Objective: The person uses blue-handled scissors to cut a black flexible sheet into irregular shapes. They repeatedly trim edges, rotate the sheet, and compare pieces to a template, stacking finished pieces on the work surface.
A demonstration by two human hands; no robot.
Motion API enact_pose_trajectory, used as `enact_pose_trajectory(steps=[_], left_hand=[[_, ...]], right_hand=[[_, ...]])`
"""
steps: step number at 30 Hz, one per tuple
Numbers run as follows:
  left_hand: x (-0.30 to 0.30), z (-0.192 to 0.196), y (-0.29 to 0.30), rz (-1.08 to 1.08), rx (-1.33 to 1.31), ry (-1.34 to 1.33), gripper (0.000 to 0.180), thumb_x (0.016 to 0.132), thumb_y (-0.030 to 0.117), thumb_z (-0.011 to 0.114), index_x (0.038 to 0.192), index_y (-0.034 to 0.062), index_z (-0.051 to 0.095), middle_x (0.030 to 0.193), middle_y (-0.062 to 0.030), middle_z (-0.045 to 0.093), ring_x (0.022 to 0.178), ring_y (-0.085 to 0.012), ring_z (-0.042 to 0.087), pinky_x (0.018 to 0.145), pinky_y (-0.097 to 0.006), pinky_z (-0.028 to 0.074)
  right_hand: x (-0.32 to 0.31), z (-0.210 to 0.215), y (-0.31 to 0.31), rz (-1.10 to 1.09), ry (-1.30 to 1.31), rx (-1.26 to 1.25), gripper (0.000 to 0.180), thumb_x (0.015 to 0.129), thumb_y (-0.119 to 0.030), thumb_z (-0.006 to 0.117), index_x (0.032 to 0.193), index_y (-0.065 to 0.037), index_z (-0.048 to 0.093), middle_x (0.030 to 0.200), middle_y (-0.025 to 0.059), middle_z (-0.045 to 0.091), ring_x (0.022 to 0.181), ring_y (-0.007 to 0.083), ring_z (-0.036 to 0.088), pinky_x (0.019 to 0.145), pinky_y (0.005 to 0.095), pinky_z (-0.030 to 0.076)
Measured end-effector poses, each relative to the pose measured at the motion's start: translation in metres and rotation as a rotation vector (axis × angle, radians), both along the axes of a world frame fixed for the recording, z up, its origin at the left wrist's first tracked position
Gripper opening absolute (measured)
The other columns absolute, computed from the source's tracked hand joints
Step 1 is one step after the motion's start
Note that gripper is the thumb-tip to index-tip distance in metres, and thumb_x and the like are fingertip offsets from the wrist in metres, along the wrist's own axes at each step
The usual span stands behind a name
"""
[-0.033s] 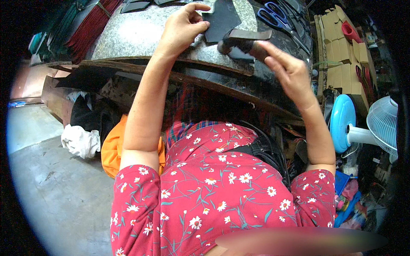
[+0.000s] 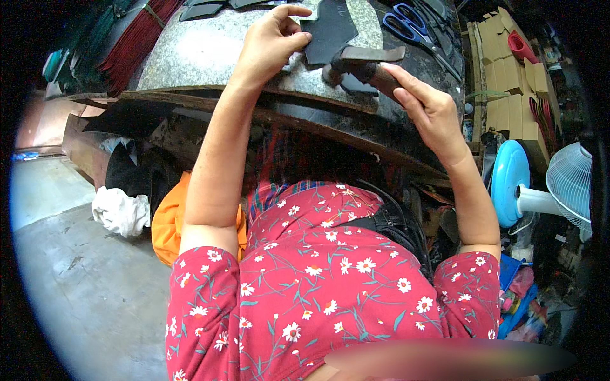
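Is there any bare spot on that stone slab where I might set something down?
Yes: the speckled stone slab lies bare left of the left hand. It is crowded to the right, where the left hand pins a dark leather piece, the right hand holds a hammer, and blue-handled scissors lie.

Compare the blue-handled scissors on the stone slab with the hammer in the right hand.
The blue-handled scissors lie untouched near the slab's far right edge; the hammer is gripped by the right hand. The scissors have bright blue loop handles; the hammer looks dark and brownish throughout. The scissors lie clear of any dark cut piece; the hammer's head sits at the dark cut piece pinned by the left hand. Both are over the stone slab.
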State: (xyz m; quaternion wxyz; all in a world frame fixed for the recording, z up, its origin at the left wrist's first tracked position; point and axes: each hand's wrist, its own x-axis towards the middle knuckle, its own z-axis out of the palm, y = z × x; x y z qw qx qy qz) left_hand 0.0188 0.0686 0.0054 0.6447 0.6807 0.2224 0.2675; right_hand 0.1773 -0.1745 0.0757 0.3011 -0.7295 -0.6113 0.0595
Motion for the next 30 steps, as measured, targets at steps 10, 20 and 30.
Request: enact_pose_trajectory(steps=[10,20,30], left_hand=[[-0.003,0.0,0.002,0.023,-0.008,-0.034,0.038,0.088,0.008,0.066,0.125,0.0077,0.058,0.082,0.0039,0.052,0.064,-0.0052,0.052,0.051,-0.021,0.042],[0.0,-0.008,0.007,0.024,-0.012,-0.115,0.039,0.088,0.005,0.065,0.126,0.0058,0.058,0.082,0.0035,0.051,0.066,-0.0066,0.052,0.057,-0.022,0.046],[-0.002,-0.005,0.006,0.024,-0.006,-0.076,0.039,0.089,0.006,0.066,0.126,0.0057,0.057,0.082,0.0035,0.051,0.066,-0.0056,0.052,0.056,-0.021,0.046]], right_hand=[[0.013,-0.006,-0.021,0.07,0.038,0.114,0.037,0.098,-0.015,0.065,0.135,-0.009,0.063,0.119,0.0093,0.071,0.083,0.0119,0.063,0.073,0.0265,0.052],[0.028,0.006,-0.047,-0.04,0.017,0.184,0.036,0.096,-0.02,0.067,0.131,-0.011,0.067,0.1,0.0113,0.072,0.07,0.0188,0.062,0.067,0.0313,0.052],[0.04,0.006,-0.053,-0.058,-0.081,0.242,0.032,0.096,-0.021,0.066,0.127,-0.014,0.07,0.105,0.0109,0.074,0.093,0.0217,0.072,0.082,0.0307,0.055]])
